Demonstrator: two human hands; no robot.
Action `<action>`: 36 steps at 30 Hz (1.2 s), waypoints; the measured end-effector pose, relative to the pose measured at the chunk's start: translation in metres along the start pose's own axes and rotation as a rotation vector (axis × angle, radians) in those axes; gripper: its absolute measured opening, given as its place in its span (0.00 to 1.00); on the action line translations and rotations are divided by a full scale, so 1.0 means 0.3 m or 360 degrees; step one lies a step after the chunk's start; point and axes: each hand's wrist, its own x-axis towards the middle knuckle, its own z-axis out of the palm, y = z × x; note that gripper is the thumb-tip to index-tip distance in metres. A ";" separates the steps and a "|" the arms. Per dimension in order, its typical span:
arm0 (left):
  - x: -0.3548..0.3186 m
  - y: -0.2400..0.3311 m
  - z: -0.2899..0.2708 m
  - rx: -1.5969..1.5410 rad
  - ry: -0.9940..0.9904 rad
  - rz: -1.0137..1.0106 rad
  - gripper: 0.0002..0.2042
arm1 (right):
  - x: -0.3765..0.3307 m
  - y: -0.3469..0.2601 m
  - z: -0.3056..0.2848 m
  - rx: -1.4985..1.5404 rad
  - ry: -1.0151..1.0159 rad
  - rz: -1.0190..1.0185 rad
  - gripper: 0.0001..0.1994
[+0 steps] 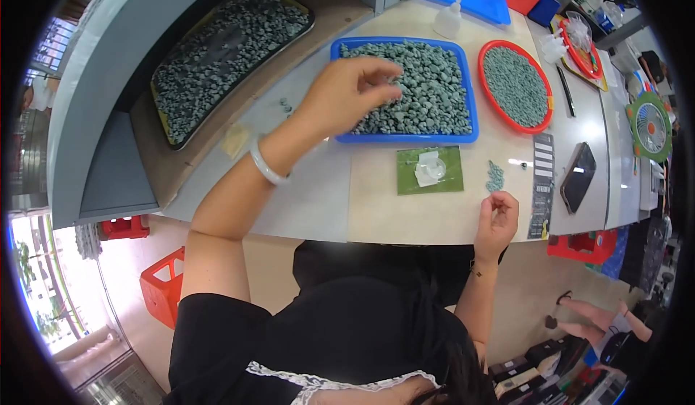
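Two loosely curled hands are ours. Below and right of the blue tray (405, 138), our right hand (499, 222) is near small green chips (495, 178). Below the tray, a flat green pad (452, 180) bears a crinkled whitish piece (431, 167). Our left hand (342, 94) crosses the tray's left rim, hiding some rough green stones (434, 90) inside; thumb and fingertips look slightly apart. We cannot tell whether either hand grips anything. Right of the tray sits a red dish (531, 129) of finer grains; beyond, a squeeze bottle (449, 21).
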 end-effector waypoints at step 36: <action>-0.217 0.041 0.264 -0.1070 -0.0503 -0.0585 0.04 | 0.307 0.008 -0.055 -0.0975 -0.0569 -0.0090 0.04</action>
